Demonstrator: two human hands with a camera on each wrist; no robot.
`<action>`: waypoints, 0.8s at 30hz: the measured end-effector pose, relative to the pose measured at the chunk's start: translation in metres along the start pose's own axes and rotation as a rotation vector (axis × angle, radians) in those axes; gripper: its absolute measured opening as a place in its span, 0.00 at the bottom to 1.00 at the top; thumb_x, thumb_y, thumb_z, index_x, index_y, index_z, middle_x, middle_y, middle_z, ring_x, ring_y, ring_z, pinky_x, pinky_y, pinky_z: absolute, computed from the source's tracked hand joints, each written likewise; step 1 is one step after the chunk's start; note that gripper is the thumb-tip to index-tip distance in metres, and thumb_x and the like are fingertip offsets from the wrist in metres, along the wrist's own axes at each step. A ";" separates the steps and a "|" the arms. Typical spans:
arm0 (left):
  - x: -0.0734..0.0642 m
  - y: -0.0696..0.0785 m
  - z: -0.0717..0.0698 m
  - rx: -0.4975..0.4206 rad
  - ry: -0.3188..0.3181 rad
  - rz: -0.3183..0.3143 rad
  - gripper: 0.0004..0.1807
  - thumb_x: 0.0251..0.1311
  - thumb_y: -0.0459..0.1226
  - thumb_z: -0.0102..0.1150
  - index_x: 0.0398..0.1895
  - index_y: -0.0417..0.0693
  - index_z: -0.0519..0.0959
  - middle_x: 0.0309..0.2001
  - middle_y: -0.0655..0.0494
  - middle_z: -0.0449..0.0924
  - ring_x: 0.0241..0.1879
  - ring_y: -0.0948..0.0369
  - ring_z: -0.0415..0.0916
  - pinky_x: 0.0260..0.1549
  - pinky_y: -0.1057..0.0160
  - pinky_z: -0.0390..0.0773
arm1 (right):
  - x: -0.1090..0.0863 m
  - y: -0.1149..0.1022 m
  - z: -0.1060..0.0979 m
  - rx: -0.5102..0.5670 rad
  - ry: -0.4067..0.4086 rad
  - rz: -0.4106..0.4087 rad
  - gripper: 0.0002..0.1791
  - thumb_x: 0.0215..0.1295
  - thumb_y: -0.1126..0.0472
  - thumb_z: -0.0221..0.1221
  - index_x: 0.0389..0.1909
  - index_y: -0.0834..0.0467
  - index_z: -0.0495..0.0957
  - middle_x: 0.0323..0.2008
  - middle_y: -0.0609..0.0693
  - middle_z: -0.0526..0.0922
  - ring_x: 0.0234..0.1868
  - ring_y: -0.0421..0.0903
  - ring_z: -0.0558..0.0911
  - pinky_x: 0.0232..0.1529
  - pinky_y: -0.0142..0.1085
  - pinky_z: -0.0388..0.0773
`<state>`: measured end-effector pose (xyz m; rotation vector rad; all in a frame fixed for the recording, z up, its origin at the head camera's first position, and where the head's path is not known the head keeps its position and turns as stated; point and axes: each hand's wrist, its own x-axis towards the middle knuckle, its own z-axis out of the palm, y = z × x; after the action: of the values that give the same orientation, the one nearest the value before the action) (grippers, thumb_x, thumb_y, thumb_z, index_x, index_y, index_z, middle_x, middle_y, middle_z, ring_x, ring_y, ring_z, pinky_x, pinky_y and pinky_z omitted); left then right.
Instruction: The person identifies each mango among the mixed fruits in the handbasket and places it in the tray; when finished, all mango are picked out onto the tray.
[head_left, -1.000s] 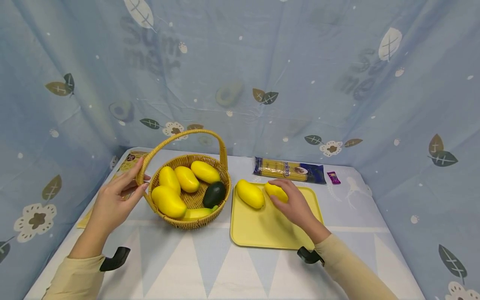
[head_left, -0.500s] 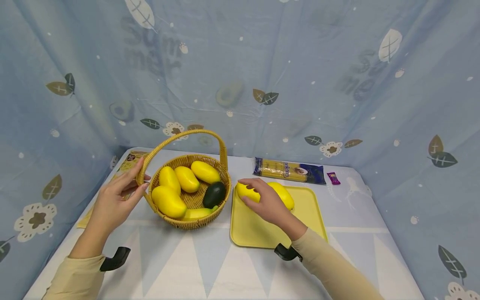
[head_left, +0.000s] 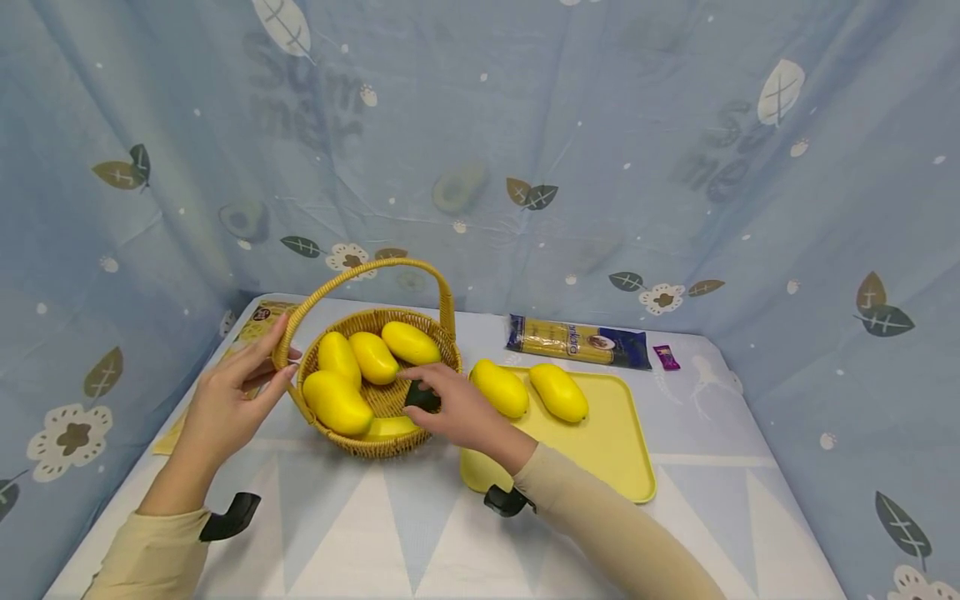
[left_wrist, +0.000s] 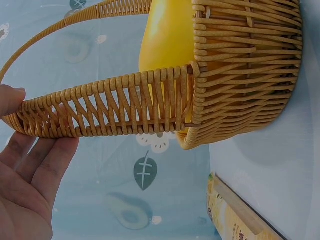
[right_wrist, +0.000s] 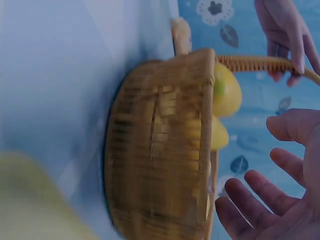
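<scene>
In the head view a wicker basket (head_left: 367, 448) stands left of centre. Inside lie several yellow mangoes (head_left: 337, 403), a dark green avocado (head_left: 422, 398) and a long yellow piece (head_left: 386, 427) along the near wall. My left hand (head_left: 234, 402) pinches the left side of the basket's handle (left_wrist: 105, 107) between thumb and fingers. Over the basket's right rim reaches my right hand (head_left: 468, 410), partly covering the avocado. The right wrist view shows its fingers (right_wrist: 262, 197) spread, holding nothing. Two mangoes (head_left: 498, 388) rest on the yellow tray (head_left: 600, 462).
Behind the tray lies a bag of spaghetti (head_left: 573, 342), with a small purple wrapped candy (head_left: 666, 357) to its right. A yellow packet (head_left: 264, 317) lies behind the left hand, partly hidden. A patterned blue curtain (head_left: 480, 150) surrounds the table's back and sides.
My right hand has moved left, from the tray's right mango past the left one to the basket. Both tray mangoes are now uncovered. The left hand stays on the handle.
</scene>
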<state>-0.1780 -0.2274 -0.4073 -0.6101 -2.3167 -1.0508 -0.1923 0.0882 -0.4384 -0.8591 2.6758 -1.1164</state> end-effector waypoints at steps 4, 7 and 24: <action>0.000 0.000 0.000 0.006 -0.001 0.003 0.47 0.54 0.18 0.69 0.77 0.54 0.66 0.47 0.47 0.86 0.47 0.85 0.72 0.47 0.85 0.72 | 0.016 -0.013 0.015 -0.028 -0.007 -0.014 0.28 0.72 0.48 0.62 0.70 0.46 0.73 0.66 0.45 0.74 0.61 0.43 0.77 0.59 0.34 0.77; 0.000 0.000 0.000 0.009 -0.003 0.004 0.47 0.54 0.18 0.69 0.77 0.55 0.66 0.47 0.48 0.86 0.46 0.84 0.72 0.47 0.85 0.72 | 0.028 -0.020 0.027 -0.033 -0.016 -0.006 0.29 0.71 0.47 0.63 0.71 0.45 0.72 0.66 0.44 0.74 0.60 0.41 0.76 0.60 0.33 0.76; 0.000 0.000 -0.001 0.007 -0.013 0.002 0.47 0.55 0.18 0.68 0.77 0.54 0.66 0.46 0.47 0.86 0.47 0.83 0.72 0.48 0.85 0.72 | 0.057 -0.040 0.065 -0.159 -0.066 0.006 0.35 0.71 0.44 0.61 0.77 0.38 0.63 0.69 0.47 0.72 0.65 0.41 0.74 0.61 0.34 0.76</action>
<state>-0.1774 -0.2285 -0.4068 -0.6177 -2.3298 -1.0399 -0.2010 -0.0056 -0.4520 -0.8951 2.7391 -0.8670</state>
